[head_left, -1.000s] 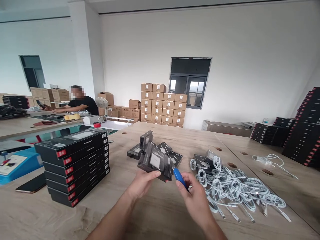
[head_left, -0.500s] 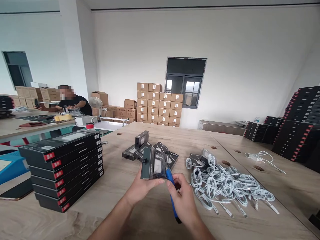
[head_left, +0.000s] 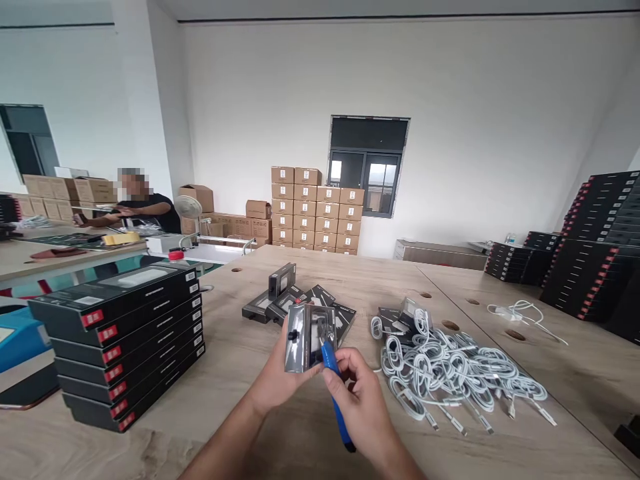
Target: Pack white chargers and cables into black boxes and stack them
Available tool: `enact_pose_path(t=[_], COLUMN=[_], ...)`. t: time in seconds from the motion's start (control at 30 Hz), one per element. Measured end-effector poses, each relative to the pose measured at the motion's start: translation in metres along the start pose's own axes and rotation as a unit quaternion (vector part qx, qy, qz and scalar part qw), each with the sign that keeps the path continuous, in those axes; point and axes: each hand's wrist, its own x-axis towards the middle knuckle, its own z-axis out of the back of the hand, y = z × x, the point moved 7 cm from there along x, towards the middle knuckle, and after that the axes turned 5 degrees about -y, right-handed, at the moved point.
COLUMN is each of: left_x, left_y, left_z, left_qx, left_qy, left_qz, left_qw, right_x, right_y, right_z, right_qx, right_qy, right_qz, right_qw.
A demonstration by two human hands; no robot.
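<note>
My left hand (head_left: 277,375) grips a small dark retail box (head_left: 300,339) by its lower left side, tilted up in front of me. A clear window on the box shows a white item inside, and its wrap looks glossy. In my right hand (head_left: 357,387) is a slim blue utility knife (head_left: 336,397) with a black butt end. Its tip meets the window side of the box; the blade itself is too small to make out. Just behind lie several similar dark boxes (head_left: 260,303), one standing upright on the others.
Left of my arms rises a stack of larger black boxes (head_left: 125,353) with red labels. Coiled white cables (head_left: 455,367) are heaped on the right of the wooden table (head_left: 380,270). A person (head_left: 145,212) works at another table, and cartons (head_left: 305,210) stand by the wall.
The box has turned so more of its dark side faces me. The knife has shifted slightly left and down along with my right hand.
</note>
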Motion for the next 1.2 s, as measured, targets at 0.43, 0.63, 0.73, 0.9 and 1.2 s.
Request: enact_pose_path(t=[0.43, 0.63, 0.73, 0.9, 1.2], left_x=[-0.011, -0.018, -0.017, -0.007, 0.007], left_y=[-0.029, -0.025, -0.011, -0.003, -0.013], left_z=[-0.036, -0.042, -0.037, -0.03, -0.002], left_qx=[0.263, 0.254, 0.244, 0.09, -0.012], left_qy=[0.049, 0.047, 0.035, 0.055, -0.038], left_qz=[-0.209, -0.194, -0.1, -0.015, -0.062], left_qw=[0.941, 0.946, 0.964, 0.994, 0.997], right_x=[0.002, 0.018, 0.028, 0.03, 0.001], right_y=[-0.014, -0.035, -0.044, -0.032, 0.005], right_z=[0.001, 0.027, 0.053, 0.068, 0.013], right_qx=[-0.007, -0.006, -0.015, -0.021, -0.07], right_qy=[-0.122, -0.18, -0.199, -0.151, 0.056], right_qz=[-0.021, -0.083, -0.1, -0.089, -0.024], right_qw=[0.992, 0.98, 0.975, 0.984, 0.996])
